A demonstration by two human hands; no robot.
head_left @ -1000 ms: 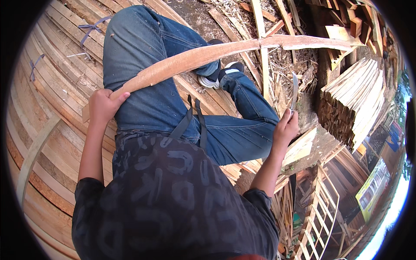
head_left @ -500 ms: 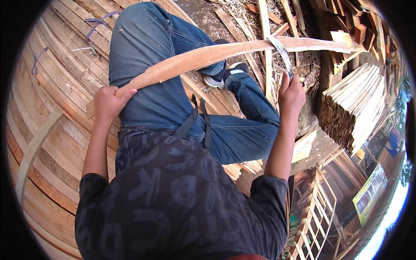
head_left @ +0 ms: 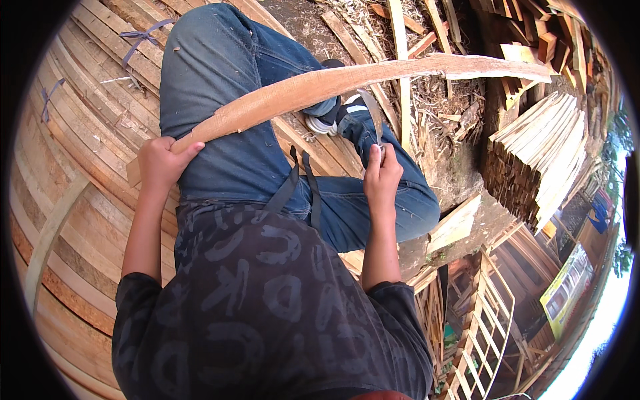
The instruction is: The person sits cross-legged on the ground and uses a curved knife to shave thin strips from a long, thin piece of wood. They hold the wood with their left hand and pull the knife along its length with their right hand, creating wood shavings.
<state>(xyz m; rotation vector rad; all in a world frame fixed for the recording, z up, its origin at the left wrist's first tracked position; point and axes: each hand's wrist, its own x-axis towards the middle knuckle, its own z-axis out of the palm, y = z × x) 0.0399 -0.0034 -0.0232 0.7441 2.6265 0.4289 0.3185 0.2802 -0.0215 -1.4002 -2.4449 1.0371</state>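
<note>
One long, curved, tan wooden plank runs far right from the left grip clamping its left end; right grip clutches a curved grey metal knife just nearside of mid-plank.

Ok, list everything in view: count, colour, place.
Curved wood: one, tan, in left hand
Knife: one, grey blade, in right hand
Planks: many, brown, left
Ties: two, purple, on the planks
Cross strip: one, greyish, over planks
Loose strips: several, tan, top middle
Shavings: uncounted, pale brown, ground, top middle
Slat stack: one, pale, right
Offcuts: many, orange-brown, top right
Slatted frame: one, pale, lower right
Banner: one, yellow-edged, lower right
Straps: two, black, at lap
Shoes: two, black and white, top middle
Jeans: one pair, blue, centre
Shirt: one, dark grey patterned, bottom
Left hand: one, bare, left
Right hand: one, bare, centre
</note>
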